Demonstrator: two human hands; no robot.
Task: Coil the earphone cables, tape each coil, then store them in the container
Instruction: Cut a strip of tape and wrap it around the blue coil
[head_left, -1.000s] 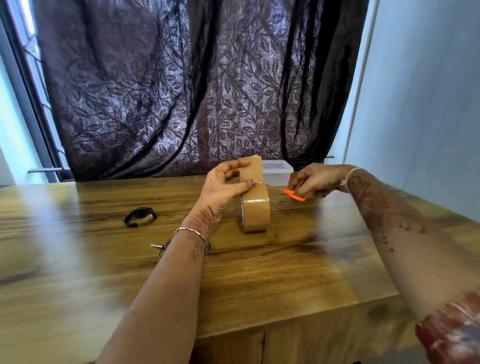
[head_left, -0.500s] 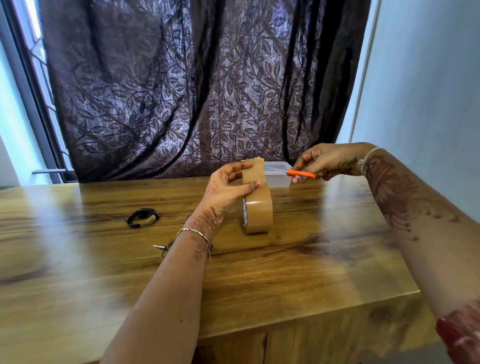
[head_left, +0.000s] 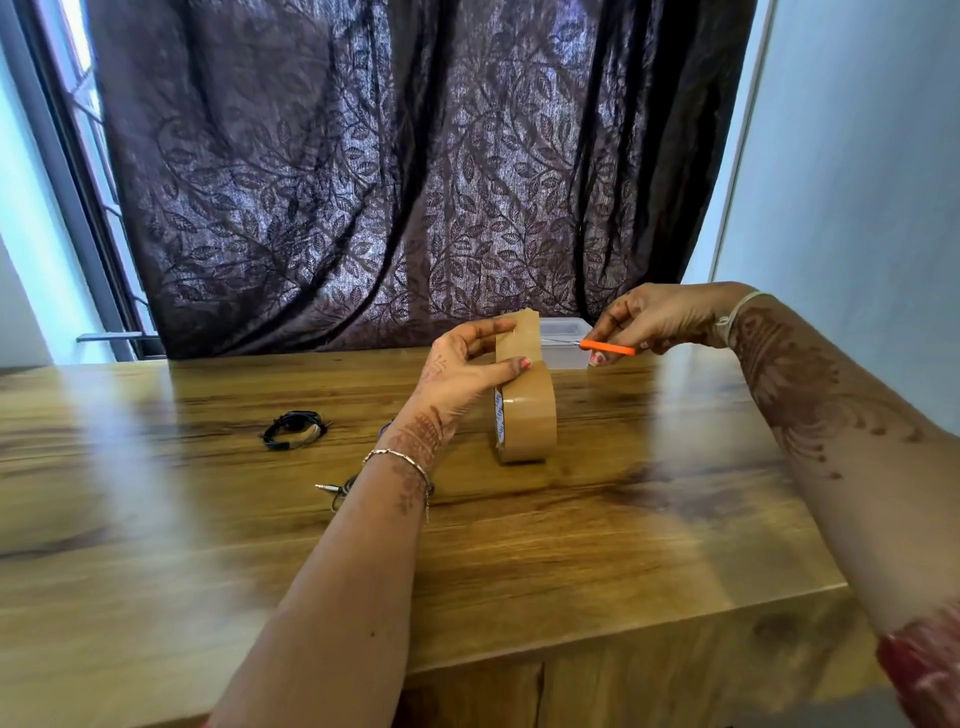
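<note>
The left grip (head_left: 457, 374) pinches the raised strip (head_left: 519, 338) of brown tape between thumb and fingers. The right grip (head_left: 649, 322) is closed around an orange cutter (head_left: 608, 347), its thin metal end pointing at the strip from the right; scissors or knife, I cannot tell. The roll (head_left: 527, 415) stands on its edge on the tabletop (head_left: 623, 545), w/ the strip going up from its top. To cut well, I think: keep the strip tight & straight, cut square across near the pinch, and do not let the free end fold and stick on itself or on the fingers. Nothing holds the roll down, so a hard pull may tip it. One black earphone coil (head_left: 291, 430) lies on the tabletop left of the left wrist, well apart from the roll. A 2nd cable (head_left: 335, 491), jack visible, is partly hidden under the left forearm. The clear container (head_left: 563, 338) sits just behind the roll.
</note>
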